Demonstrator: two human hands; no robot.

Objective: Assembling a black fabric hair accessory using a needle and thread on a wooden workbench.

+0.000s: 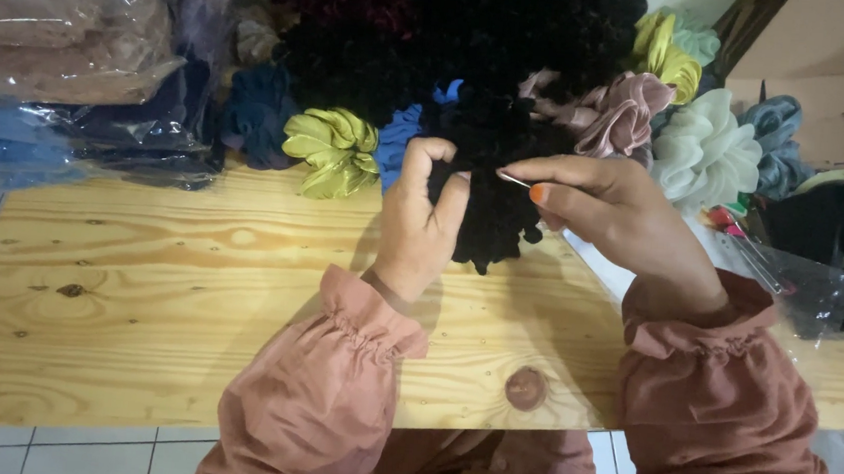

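A black scrunchie (491, 187) is gripped by the left hand (421, 222), fingers curled closed around its edge, just above the table's centre. A thin needle (514, 180) is pinched between thumb and finger of the right hand (609, 217); thread cannot be made out. Both are held over a pale wooden table (136, 295) on tiled floor. At twelve o'clock a heap of scrunchies (478, 41) is piled; at ten o'clock, one yellow-green scrunchie (331, 150).

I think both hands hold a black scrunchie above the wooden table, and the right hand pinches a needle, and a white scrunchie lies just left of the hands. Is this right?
Not quite. In the head view, the scrunchie just left of the left hand is yellow-green, not white. The rest stands: both hands hold the black scrunchie above the wooden table, and the right hand pinches a needle.
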